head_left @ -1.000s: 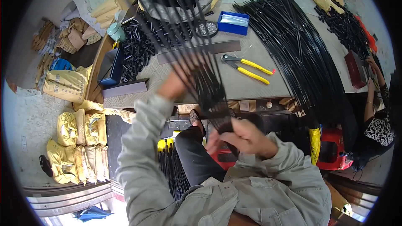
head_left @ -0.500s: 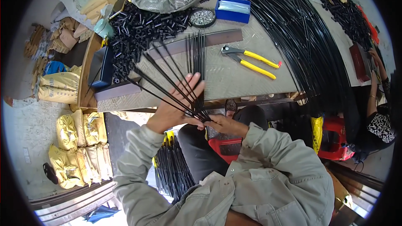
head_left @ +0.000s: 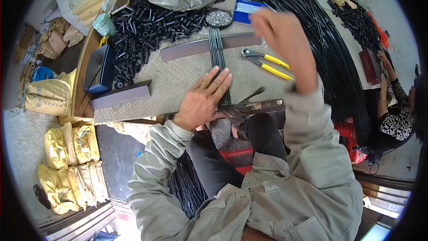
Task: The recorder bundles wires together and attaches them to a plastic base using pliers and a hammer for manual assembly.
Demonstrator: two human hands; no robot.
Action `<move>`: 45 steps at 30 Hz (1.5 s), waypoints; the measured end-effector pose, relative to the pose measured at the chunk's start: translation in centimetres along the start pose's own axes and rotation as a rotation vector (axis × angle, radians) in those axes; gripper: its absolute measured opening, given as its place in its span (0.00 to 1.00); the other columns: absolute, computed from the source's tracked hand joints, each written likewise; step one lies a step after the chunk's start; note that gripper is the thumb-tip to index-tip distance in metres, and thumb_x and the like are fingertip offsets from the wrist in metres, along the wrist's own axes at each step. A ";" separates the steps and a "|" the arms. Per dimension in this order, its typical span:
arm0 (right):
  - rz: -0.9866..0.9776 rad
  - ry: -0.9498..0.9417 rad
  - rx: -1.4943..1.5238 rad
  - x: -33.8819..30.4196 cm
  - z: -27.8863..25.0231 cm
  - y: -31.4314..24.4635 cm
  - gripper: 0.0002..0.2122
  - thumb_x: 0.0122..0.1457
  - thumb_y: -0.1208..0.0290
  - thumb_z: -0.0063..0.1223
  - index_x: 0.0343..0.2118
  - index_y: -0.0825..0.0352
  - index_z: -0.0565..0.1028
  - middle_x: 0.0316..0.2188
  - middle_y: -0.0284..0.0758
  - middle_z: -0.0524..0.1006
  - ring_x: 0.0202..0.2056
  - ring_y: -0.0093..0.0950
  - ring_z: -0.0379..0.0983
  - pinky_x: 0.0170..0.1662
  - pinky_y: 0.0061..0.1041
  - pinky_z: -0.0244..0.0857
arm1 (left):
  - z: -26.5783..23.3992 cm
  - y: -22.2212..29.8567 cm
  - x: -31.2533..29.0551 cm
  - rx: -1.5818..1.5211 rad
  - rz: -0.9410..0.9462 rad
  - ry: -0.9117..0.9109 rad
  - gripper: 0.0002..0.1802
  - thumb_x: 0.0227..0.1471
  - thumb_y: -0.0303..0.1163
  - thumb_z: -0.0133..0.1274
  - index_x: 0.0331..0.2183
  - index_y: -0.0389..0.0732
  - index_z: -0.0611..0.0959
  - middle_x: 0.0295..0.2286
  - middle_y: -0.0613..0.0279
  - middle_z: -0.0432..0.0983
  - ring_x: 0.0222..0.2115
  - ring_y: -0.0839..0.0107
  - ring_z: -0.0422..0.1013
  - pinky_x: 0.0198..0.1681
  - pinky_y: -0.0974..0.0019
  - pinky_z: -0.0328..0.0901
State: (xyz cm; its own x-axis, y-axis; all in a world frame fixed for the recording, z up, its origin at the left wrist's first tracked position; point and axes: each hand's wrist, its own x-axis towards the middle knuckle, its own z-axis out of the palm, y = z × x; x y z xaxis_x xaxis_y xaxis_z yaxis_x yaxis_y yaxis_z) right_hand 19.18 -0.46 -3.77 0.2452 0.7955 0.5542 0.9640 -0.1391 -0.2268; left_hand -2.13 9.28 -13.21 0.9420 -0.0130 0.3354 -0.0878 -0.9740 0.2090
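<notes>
My left hand lies with its fingers stretched out flat across a row of thin black rods. The rods rest side by side on the bench, over a long grey metal bar. Their near ends show as a blurred dark cluster past the bench's front edge. My right hand is raised beside the blue box of thin pale strips, covering part of it. Motion smears its fingers, and I cannot make out anything in them. Yellow-handled pincers lie on the bench below that hand.
A round black dish of small shiny pieces stands by a pile of black tubular parts. Behind it is an open grey sack. Long black rods cover the bench's right side. Another person's hands are at the far right.
My right hand has left the rods' near ends and risen to the blue box. The fanned rods now lie together in a row under my left hand. The view has shifted slightly.
</notes>
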 end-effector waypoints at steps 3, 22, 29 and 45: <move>0.122 -0.097 -0.152 6.8 3.5 6.4 0.06 0.50 0.71 0.46 0.27 0.64 0.75 0.19 0.37 0.75 0.25 0.34 0.74 0.29 0.29 0.66 | 1.3 -0.3 0.3 0.172 0.048 0.029 0.51 0.25 0.43 0.63 0.53 0.37 0.61 0.54 0.57 0.55 0.55 0.57 0.52 0.55 0.60 0.53; -0.063 -0.070 0.341 4.6 10.5 9.1 0.05 0.49 0.73 0.50 0.29 0.60 0.75 0.26 0.36 0.75 0.31 0.36 0.73 0.33 0.32 0.65 | 1.4 0.5 1.2 0.192 -0.125 -0.070 0.34 0.44 0.38 0.44 0.54 0.36 0.60 0.55 0.53 0.53 0.56 0.58 0.51 0.56 0.59 0.52; 0.043 -0.175 0.348 2.7 11.7 7.3 0.05 0.47 0.76 0.50 0.28 0.63 0.76 0.27 0.37 0.75 0.30 0.36 0.73 0.31 0.31 0.65 | 1.0 0.8 1.8 0.142 -0.164 -0.093 0.29 0.45 0.25 0.40 0.53 0.35 0.62 0.55 0.52 0.54 0.56 0.57 0.53 0.55 0.58 0.53; 0.099 -0.203 0.281 2.8 10.7 6.6 0.07 0.48 0.75 0.50 0.30 0.62 0.77 0.25 0.40 0.76 0.28 0.38 0.74 0.31 0.35 0.66 | 1.2 1.0 2.0 0.157 -0.181 -0.085 0.28 0.45 0.22 0.41 0.52 0.35 0.63 0.53 0.52 0.57 0.55 0.55 0.54 0.55 0.60 0.54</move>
State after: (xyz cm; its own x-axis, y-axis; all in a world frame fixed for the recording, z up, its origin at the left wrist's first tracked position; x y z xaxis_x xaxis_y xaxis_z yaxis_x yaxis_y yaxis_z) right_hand 25.15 7.10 -12.28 0.2833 0.8911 0.3545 0.8636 -0.0763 -0.4984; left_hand 0.08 8.00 -13.41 0.9622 0.1527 0.2254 0.1304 -0.9852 0.1109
